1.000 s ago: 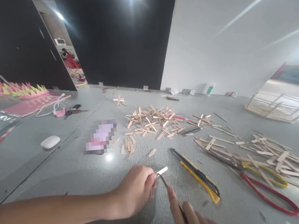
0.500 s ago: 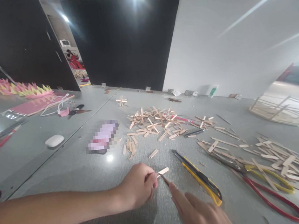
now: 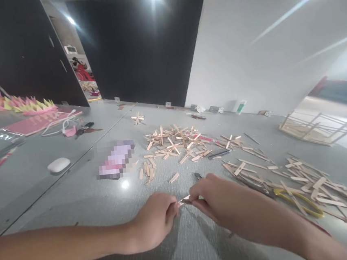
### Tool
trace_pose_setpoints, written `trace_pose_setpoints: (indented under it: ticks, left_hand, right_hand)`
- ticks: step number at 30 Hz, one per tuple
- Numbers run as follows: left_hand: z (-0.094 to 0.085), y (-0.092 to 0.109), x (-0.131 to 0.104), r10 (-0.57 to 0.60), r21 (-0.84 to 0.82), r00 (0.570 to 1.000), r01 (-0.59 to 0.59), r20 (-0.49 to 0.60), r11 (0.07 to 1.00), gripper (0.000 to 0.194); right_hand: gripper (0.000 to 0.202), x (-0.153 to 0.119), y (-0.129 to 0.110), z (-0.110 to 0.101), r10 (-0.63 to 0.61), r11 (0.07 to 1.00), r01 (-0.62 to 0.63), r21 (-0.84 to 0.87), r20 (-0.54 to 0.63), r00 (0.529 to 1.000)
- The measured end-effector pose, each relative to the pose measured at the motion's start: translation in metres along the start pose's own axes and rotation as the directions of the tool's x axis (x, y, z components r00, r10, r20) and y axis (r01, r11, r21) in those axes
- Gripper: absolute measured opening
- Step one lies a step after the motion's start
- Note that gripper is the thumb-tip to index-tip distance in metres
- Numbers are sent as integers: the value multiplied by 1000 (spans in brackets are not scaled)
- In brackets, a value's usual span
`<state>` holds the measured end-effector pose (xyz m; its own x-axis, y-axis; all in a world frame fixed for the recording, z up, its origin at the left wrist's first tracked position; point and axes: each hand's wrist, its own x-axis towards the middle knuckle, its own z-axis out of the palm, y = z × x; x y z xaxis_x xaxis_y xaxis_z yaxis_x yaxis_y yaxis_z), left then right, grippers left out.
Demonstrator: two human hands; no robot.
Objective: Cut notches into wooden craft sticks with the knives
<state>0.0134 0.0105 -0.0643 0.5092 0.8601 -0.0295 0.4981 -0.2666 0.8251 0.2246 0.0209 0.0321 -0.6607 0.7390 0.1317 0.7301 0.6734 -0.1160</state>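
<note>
My left hand (image 3: 154,221) is closed in a pinch on one end of a small wooden craft stick (image 3: 185,198), just above the grey table. Facing it, my right hand (image 3: 219,201) has its fingers closed around the other end. A thin, darker piece shows beside the stick at the right fingertips; whether it is a blade or a split of wood I cannot tell. The tip of a utility knife (image 3: 198,176) peeks out behind my right hand, which hides the rest. Scissors with a yellow handle loop (image 3: 314,211) lie under sticks, partly covered by my right forearm.
Craft sticks (image 3: 174,140) lie heaped ahead, some joined in crosses, with more loose sticks (image 3: 316,185) at right. A pixelated phone (image 3: 116,160), white case (image 3: 59,165) and pink-yellow paper craft (image 3: 20,104) are left. A stick frame (image 3: 317,128) stands at far right.
My right hand has moved up and forward from below the stick to grip its far end, now covering most of the utility knife. My left hand stays on the stick. The view shifted slightly.
</note>
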Motion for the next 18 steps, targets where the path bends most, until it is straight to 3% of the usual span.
trace_pose_setpoints:
  ticks: [2, 5, 8, 10, 13, 16, 18]
  left_hand:
    - [0, 0, 1, -15, -1, 1000, 15, 0, 1000, 39]
    - [-1, 2, 3, -63, -12, 998, 63, -3, 998, 35]
    - [-3, 5, 5, -105, -29, 994, 105, 15, 994, 34]
    - [-5, 7, 6, -115, -33, 993, 117, 39, 993, 33]
    - [-4, 5, 6, -124, -28, 991, 126, 55, 992, 31]
    - [-2, 4, 6, -115, -16, 992, 116, 46, 993, 30]
    - [0, 5, 6, -98, -5, 995, 98, 36, 995, 29]
  right_hand:
    - [33, -1, -4, 7, -37, 999, 36, 21, 37, 999]
    - [31, -22, -16, 44, 11, 999, -12, 33, 21, 1000]
    - [38, -53, -31, 87, 118, 993, -117, 16, -71, 991]
    - [43, -69, -35, 104, 149, 989, -148, 23, -172, 974]
    - [42, -75, -28, 96, 211, 970, -185, 157, -173, 962]
    - [32, -66, -12, 62, 287, 917, -257, 306, -59, 956]
    - [28, -62, -5, 45, 318, 904, -293, 312, -33, 947]
